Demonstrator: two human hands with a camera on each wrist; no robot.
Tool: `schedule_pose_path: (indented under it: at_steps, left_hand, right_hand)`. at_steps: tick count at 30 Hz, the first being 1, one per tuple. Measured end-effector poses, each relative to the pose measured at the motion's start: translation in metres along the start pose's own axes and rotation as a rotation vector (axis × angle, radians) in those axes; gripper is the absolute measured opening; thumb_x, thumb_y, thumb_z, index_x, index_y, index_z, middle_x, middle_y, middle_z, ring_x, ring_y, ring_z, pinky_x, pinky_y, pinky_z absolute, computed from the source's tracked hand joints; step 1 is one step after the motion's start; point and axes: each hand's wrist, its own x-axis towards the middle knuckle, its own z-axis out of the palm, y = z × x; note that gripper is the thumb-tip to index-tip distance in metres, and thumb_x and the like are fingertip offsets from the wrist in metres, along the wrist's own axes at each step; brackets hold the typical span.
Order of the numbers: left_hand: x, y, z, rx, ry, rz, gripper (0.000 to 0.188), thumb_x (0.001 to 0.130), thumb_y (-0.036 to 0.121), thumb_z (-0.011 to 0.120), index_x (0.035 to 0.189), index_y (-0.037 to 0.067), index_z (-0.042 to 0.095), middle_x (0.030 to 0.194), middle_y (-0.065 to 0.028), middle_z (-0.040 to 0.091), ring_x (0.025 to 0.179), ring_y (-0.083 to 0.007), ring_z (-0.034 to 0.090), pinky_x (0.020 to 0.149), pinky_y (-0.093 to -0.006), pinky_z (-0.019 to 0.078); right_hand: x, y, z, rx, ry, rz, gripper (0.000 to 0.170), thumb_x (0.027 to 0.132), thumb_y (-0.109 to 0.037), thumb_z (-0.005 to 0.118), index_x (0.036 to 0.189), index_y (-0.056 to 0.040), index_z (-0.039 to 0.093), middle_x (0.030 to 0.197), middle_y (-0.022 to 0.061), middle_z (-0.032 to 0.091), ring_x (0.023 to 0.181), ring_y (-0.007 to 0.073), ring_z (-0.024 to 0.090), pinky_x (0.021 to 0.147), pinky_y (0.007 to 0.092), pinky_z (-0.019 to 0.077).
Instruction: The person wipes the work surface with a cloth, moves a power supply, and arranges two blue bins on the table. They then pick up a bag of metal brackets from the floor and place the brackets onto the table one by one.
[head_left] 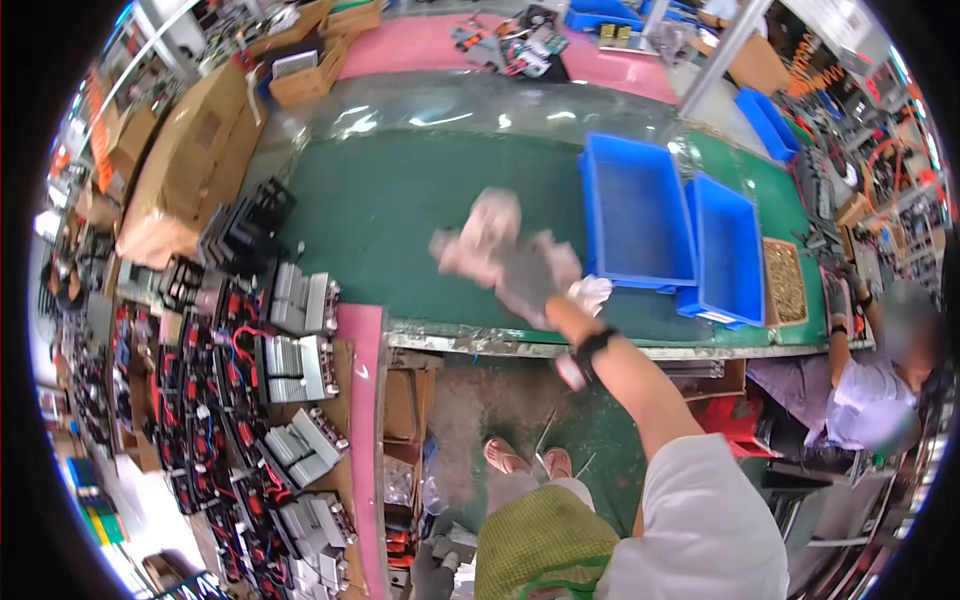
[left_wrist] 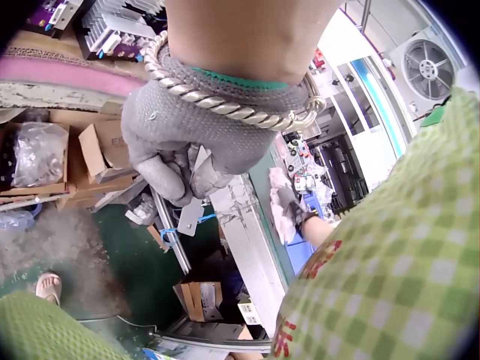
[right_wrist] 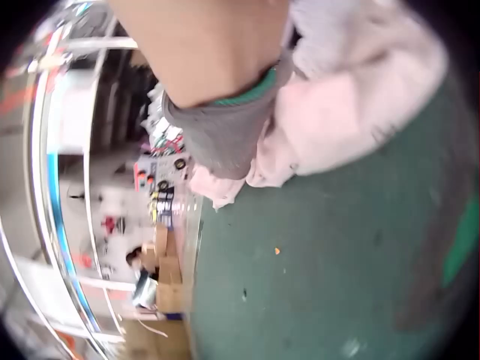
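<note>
Head cam: gloved R hand (head_left: 528, 284) on the pink cloth (head_left: 492, 225), blurred, over the green bench top (head_left: 370, 190), L of the blue bins (head_left: 640, 215); fingers smeared, can't tell if gripping or flat. L wrist cam: gloved L hand (left_wrist: 199, 131), fingers curled, pinching a small metal piece (left_wrist: 190, 215) beside the bench edge (left_wrist: 244, 232). R wrist cam: cloth bunched by R hand, fingers hidden.
</note>
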Motion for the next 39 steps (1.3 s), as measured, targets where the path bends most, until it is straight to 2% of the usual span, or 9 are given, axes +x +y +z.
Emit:
schedule_pose_path:
  at_steps: [6, 8, 14, 19, 22, 24, 29, 34, 39]
  left_hand:
    - [0.037, 0.17, 0.033, -0.107, -0.118, -0.079, 0.015, 0.086, 0.005, 0.05, 0.099, -0.001, 0.054, 0.084, -0.0073, 0.061, 0.075, -0.0138, 0.057, 0.068, -0.025, 0.0465]
    - [0.091, 0.189, 0.054, -0.328, -0.412, 0.175, 0.013, 0.088, 0.008, 0.048, 0.095, -0.001, 0.055, 0.082, -0.0059, 0.061, 0.072, -0.0119, 0.057, 0.065, -0.0243, 0.0461]
    - [0.236, 0.343, 0.236, 1.035, -0.212, 0.649, 0.052, 0.078, 0.052, 0.06, 0.104, 0.008, 0.059, 0.109, -0.0191, 0.057, 0.094, -0.0345, 0.059, 0.077, -0.0426, 0.0485]
    - [0.311, 0.382, 0.374, 1.177, 0.028, 0.521, 0.052, 0.081, 0.047, 0.055, 0.11, 0.004, 0.056, 0.121, -0.0153, 0.053, 0.101, -0.0335, 0.058, 0.084, -0.0413, 0.0485]
    - [0.35, 0.379, 0.378, 1.066, -0.084, 0.497, 0.041, 0.082, 0.036, 0.054, 0.109, 0.006, 0.057, 0.118, -0.0149, 0.053, 0.099, -0.0355, 0.057, 0.084, -0.043, 0.0476]
    - [0.348, 0.397, 0.334, 1.006, -0.079, 0.517, 0.035, 0.081, 0.03, 0.054, 0.107, 0.007, 0.058, 0.113, -0.0163, 0.055, 0.096, -0.0376, 0.057, 0.083, -0.0447, 0.0466]
    - [0.376, 0.396, 0.148, 0.577, 0.287, 0.521, 0.031, 0.08, 0.012, 0.063, 0.106, -0.004, 0.059, 0.098, -0.0164, 0.064, 0.089, -0.0246, 0.061, 0.08, -0.0331, 0.0469]
    - [0.407, 0.398, 0.025, 0.485, 0.477, 0.675, 0.025, 0.084, 0.008, 0.055, 0.106, -0.004, 0.059, 0.101, -0.0087, 0.059, 0.085, -0.0175, 0.055, 0.078, -0.0309, 0.0439]
    - [0.432, 0.427, 0.067, 0.665, 0.451, 0.647, 0.037, 0.085, 0.02, 0.054, 0.106, -0.01, 0.056, 0.101, -0.0247, 0.057, 0.093, -0.0377, 0.053, 0.087, -0.0428, 0.0388]
  right_hand:
    - [-0.204, 0.048, -0.03, 0.402, -0.642, -0.065, 0.036, 0.069, -0.018, 0.06, 0.104, -0.0084, 0.061, 0.108, 0.0094, 0.057, 0.104, 0.0289, 0.052, 0.089, 0.0404, 0.0379]
    - [-0.252, 0.093, -0.068, 0.699, -0.487, 0.115, 0.044, 0.07, -0.014, 0.06, 0.114, -0.0056, 0.058, 0.115, 0.0109, 0.057, 0.111, 0.0252, 0.051, 0.093, 0.0359, 0.0412]
    - [-0.3, 0.185, -0.168, 1.491, 0.372, 0.875, 0.04, 0.08, -0.004, 0.051, 0.12, 0.0016, 0.047, 0.096, 0.0068, 0.058, 0.078, 0.0106, 0.06, 0.064, 0.0225, 0.0506]
    - [-0.258, 0.24, -0.191, 1.376, 0.632, 0.659, 0.025, 0.085, -0.013, 0.051, 0.106, 0.0001, 0.055, 0.099, 0.0056, 0.056, 0.084, 0.0136, 0.056, 0.074, 0.0261, 0.0474]
    - [-0.216, 0.267, -0.175, 2.328, 0.711, 0.522, 0.025, 0.084, -0.009, 0.054, 0.107, 0.0009, 0.057, 0.11, 0.0055, 0.051, 0.098, 0.0138, 0.052, 0.082, 0.0256, 0.0437]
    - [-0.181, 0.262, -0.177, 1.352, 0.472, 0.669, 0.033, 0.082, -0.002, 0.055, 0.115, -0.0064, 0.053, 0.118, 0.0058, 0.047, 0.11, 0.0179, 0.046, 0.09, 0.0302, 0.0409]
    - [-0.017, 0.233, -0.128, 1.519, 0.348, 0.188, 0.033, 0.082, -0.016, 0.058, 0.114, -0.0103, 0.053, 0.125, 0.0113, 0.042, 0.11, 0.0213, 0.048, 0.091, 0.0351, 0.0423]
    - [0.116, 0.12, 0.027, 0.582, 0.24, -0.339, 0.046, 0.075, -0.024, 0.054, 0.118, -0.008, 0.051, 0.127, 0.017, 0.044, 0.105, 0.0262, 0.053, 0.079, 0.0359, 0.0452]
    - [0.205, 0.154, 0.055, 0.281, 0.12, 0.015, 0.05, 0.076, -0.032, 0.051, 0.122, -0.0112, 0.051, 0.13, 0.0133, 0.044, 0.115, 0.0284, 0.044, 0.088, 0.0442, 0.0353]
